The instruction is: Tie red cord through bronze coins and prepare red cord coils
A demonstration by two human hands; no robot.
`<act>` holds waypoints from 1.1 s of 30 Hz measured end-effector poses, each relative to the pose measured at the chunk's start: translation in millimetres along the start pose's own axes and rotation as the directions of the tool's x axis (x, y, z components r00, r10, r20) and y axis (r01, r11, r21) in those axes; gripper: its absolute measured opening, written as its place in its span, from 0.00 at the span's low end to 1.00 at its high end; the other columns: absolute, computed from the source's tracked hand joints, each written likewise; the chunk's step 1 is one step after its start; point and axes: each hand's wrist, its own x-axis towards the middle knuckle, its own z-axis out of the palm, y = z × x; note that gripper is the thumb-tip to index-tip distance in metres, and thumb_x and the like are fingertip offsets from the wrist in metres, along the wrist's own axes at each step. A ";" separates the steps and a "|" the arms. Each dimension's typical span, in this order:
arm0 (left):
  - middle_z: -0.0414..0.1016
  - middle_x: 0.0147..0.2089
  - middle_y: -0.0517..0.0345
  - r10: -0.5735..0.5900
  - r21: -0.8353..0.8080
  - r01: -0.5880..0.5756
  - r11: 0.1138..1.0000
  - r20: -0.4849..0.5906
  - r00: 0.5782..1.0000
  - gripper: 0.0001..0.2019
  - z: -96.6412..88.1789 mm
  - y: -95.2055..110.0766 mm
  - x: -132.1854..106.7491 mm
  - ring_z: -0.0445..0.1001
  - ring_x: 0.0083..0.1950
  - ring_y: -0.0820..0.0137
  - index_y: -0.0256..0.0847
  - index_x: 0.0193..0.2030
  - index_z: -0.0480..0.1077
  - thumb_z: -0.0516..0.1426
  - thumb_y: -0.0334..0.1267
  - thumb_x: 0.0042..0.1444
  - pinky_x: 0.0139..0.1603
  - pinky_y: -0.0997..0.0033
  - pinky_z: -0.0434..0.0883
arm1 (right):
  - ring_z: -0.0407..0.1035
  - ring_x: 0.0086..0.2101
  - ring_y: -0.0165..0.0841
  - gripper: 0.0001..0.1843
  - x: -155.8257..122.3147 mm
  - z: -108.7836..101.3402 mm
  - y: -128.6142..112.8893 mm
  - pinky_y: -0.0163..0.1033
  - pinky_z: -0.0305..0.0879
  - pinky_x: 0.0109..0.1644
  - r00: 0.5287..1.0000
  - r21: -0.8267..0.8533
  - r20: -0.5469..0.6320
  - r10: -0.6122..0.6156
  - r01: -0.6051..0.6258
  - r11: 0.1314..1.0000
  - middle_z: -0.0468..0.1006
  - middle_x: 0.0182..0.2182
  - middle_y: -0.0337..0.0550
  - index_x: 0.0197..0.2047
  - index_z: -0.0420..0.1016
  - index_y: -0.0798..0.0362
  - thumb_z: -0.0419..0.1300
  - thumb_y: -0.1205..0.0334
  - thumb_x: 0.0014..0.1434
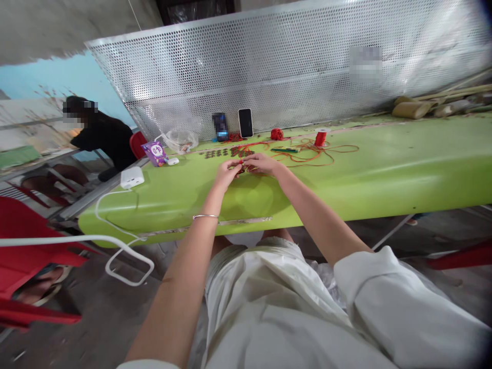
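My left hand [228, 171] and my right hand [261, 164] meet above the green table, fingertips pinched together. Between them is a bit of red cord [241, 162], with a small dark piece partly hidden under the fingers. Just beyond my hands, small dark pieces [219, 152] lie in rows, some with red cord among them. To the right, loose red cord [334, 149] trails in loops near a red spool [320, 137]. A red ball of cord [277, 134] sits farther back. A slim green-and-yellow tool or packet [285, 149] lies beside the cord.
A perforated metal panel [269, 66] borders the green table [384, 169]. Two phones, one a white-edged phone [246, 123], lean near it. Left are a clear plastic bag [182, 142], purple packet [156, 153], white power bank [132, 177] and white cable. Another person [103, 136] sits far left.
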 end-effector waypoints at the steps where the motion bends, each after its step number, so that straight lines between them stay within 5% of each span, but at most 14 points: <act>1: 0.74 0.43 0.54 0.002 0.000 -0.002 1.000 0.005 1.000 0.09 0.1 0.1 -0.1 0.75 0.38 0.70 0.34 0.46 0.70 0.57 0.37 0.62 0.38 0.67 0.75 | 0.68 0.23 0.23 0.04 0.6 0.0 0.2 0.27 0.67 0.28 1.000 -0.001 -0.006 0.003 -0.003 1.000 0.78 0.26 0.41 0.35 0.79 0.57 0.63 0.70 0.54; 16: 0.74 0.41 0.54 0.028 -0.033 -0.028 0.999 0.012 1.000 0.09 0.8 -5.7 2.7 0.75 0.37 0.71 0.34 0.44 0.70 0.57 0.37 0.62 0.36 0.68 0.75 | 0.66 0.22 0.22 0.06 -1.6 0.0 -2.1 0.27 0.65 0.28 0.995 0.002 -0.083 -0.053 0.053 0.999 0.74 0.20 0.37 0.26 0.74 0.58 0.65 0.67 0.54; 33: 0.74 0.45 0.52 0.164 0.027 -0.163 0.986 -0.031 0.986 0.10 -1.6 -21.7 16.1 0.74 0.44 0.67 0.34 0.45 0.70 0.57 0.38 0.61 0.45 0.60 0.74 | 0.68 0.24 0.23 0.06 -1.8 -0.3 -4.2 0.31 0.66 0.32 0.985 -0.015 -0.162 -0.052 0.050 0.999 0.77 0.27 0.41 0.27 0.72 0.56 0.60 0.69 0.57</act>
